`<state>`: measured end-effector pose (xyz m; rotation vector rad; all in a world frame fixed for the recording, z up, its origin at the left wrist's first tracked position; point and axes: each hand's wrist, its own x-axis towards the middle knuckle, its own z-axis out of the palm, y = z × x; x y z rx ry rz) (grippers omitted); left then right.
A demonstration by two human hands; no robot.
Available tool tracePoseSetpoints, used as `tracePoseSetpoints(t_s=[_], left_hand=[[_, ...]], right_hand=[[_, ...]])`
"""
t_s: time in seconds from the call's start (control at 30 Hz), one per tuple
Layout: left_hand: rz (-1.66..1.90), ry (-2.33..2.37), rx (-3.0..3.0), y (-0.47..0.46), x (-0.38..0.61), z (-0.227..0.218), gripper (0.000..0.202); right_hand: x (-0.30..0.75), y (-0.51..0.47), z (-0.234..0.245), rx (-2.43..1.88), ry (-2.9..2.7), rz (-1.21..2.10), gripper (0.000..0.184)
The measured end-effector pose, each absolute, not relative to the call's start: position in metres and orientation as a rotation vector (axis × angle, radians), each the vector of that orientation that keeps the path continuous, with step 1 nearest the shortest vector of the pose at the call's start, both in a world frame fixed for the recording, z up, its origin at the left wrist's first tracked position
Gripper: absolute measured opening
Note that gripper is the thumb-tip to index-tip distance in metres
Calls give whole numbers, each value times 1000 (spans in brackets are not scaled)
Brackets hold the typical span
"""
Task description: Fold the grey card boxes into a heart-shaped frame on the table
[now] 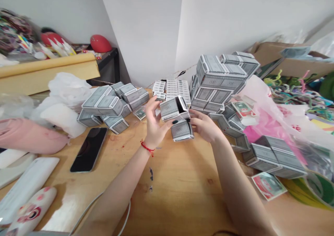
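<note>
Above the middle of the table I hold a small box folded from grey-patterned playing cards (169, 111), its right end open and dark inside. A second playing-card box (180, 131) sits right below it, touching it; whether the two are joined I cannot tell. My left hand (154, 126) grips the upper box, thumb in front and fingers at its left and back. From the right, my right hand (205, 124) pinches the boxes' edges, its fingertips partly hidden. Behind them stand rows of white-edged card pieces (172, 88).
A tall stack of card boxes (221, 76) rises at the right, and a lower pile (104, 102) stands left. More joined boxes (275, 157) lie front right, by a green-yellow tape roll (313, 187). A phone (89, 149) lies left; a white cable (87, 208) crosses the front.
</note>
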<state>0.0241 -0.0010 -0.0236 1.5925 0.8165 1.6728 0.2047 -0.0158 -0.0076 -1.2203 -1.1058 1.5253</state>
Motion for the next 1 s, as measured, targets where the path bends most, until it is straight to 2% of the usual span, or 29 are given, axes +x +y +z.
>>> tracePoseSetpoints(t_s=[0.07, 0.2, 0.33, 0.53, 0.7, 1.0], left_hand=[[1599, 723, 1408, -2, 27, -21, 73], [1298, 707, 1124, -9, 31, -25, 50], [1282, 741, 1000, -14, 30, -21, 33], [1265, 721, 982, -14, 29, -18, 34], [1219, 760, 1094, -13, 29, -17, 36], [1305, 796, 1146, -7, 26, -13, 34]], right_hand=[[200, -18, -3, -1144, -1000, 1561, 47], [186, -22, 0, -1007, -949, 1630, 49], [177, -25, -1, -867, -941, 1764, 50], [182, -26, 0, -821, -911, 1899, 51], [181, -24, -1, -884, -989, 1825, 58], [178, -24, -1, -1104, -1068, 1541, 52]])
